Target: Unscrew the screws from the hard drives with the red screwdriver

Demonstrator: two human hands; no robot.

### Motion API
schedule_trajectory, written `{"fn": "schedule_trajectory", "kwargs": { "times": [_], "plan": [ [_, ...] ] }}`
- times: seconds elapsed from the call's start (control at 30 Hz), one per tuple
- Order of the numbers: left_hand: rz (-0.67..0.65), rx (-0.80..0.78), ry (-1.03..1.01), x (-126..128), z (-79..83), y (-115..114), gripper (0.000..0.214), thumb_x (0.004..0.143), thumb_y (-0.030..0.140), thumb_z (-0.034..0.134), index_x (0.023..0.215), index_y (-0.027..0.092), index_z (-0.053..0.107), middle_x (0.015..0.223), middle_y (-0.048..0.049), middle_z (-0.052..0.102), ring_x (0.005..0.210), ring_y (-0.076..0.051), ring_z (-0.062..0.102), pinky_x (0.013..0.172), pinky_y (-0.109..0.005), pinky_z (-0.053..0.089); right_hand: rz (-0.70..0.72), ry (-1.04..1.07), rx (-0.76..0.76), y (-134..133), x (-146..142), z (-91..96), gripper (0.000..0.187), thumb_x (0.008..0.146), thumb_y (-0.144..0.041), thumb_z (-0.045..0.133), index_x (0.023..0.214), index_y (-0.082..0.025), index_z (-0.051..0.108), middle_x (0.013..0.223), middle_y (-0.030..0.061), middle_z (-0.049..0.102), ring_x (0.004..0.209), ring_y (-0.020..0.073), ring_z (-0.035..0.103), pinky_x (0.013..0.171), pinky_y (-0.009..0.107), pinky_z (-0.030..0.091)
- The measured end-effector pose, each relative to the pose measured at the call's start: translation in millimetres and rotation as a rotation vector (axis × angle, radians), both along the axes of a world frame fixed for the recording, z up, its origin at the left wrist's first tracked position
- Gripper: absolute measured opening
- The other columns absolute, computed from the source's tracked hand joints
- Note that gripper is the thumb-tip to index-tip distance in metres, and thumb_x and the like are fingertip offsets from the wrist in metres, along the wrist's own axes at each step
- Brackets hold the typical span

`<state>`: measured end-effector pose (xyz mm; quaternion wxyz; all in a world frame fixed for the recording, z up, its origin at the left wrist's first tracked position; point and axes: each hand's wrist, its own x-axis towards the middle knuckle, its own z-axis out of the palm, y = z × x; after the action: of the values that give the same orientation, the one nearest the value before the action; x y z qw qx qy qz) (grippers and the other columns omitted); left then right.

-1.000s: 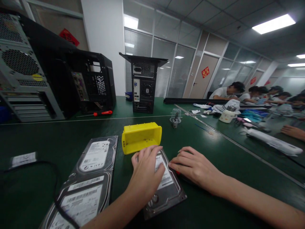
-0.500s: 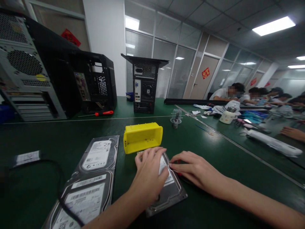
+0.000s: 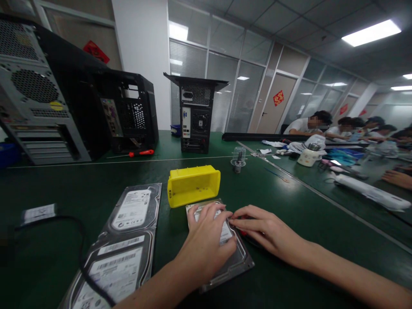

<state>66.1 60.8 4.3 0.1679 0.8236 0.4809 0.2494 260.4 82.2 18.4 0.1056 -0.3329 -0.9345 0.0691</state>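
Note:
A hard drive [image 3: 240, 256] with a white label lies on the green table, partly covered by my left hand [image 3: 209, 236]. The fingers of that hand are apart and rest over the label, and its index fingertip reaches the drive's right edge. At that same edge my right hand [image 3: 262, 225] is closed in a pinch, its fingertips nearly meeting my left index finger. Whatever they pinch is hidden or too small to name. Something red [image 3: 243, 233] shows under the right hand, mostly covered. Just behind the drive, a yellow bin [image 3: 193, 184] lies on its side with small dark bits inside.
Two more hard drives, a far one [image 3: 154, 201] and a near one [image 3: 148, 249], lie left, with a black cable [image 3: 83, 253] crossing the near one. Computer cases [image 3: 196, 116] and a red screwdriver [image 3: 141, 153] stand behind. A clear-covered object [image 3: 238, 159] sits right; people work beyond.
My left hand has shifted slightly right and its index finger now reaches towards my right fingertips, uncovering the drive's far left corner. The right hand has barely moved.

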Motion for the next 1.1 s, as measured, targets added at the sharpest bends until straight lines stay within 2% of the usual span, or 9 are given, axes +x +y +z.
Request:
{"fn": "schedule_trajectory", "kwargs": {
  "times": [0.5, 1.1],
  "plan": [
    [0.006, 0.009, -0.008, -0.8, -3.0, 0.0, 0.034, 0.077, 0.030, 0.053, 0.110, 0.025, 0.057, 0.124, -0.0067, 0.049, 0.120, -0.024, 0.036, 0.102, -0.051, 0.010, 0.007, -0.018, 0.103, -0.6, 4.5, -5.3, 0.027, 0.089, -0.025, 0.036, 0.106, -0.024, 0.057, 0.109, 0.0033, 0.052, 0.096, 0.0111, 0.047, 0.083, 0.028, 0.042],
    [0.009, 0.007, -0.014, -1.0, -2.9, 1.4, 0.033, 0.076, 0.028, 0.055, 0.109, 0.029, 0.059, 0.123, -0.0057, 0.049, 0.120, -0.025, 0.037, 0.101, -0.051, 0.012, -0.001, 0.000, 0.112, -2.0, 3.3, -4.0, 0.026, 0.089, -0.025, 0.036, 0.100, -0.023, 0.059, 0.101, 0.0031, 0.054, 0.090, 0.0093, 0.049, 0.078, 0.024, 0.042]
  ]
}}
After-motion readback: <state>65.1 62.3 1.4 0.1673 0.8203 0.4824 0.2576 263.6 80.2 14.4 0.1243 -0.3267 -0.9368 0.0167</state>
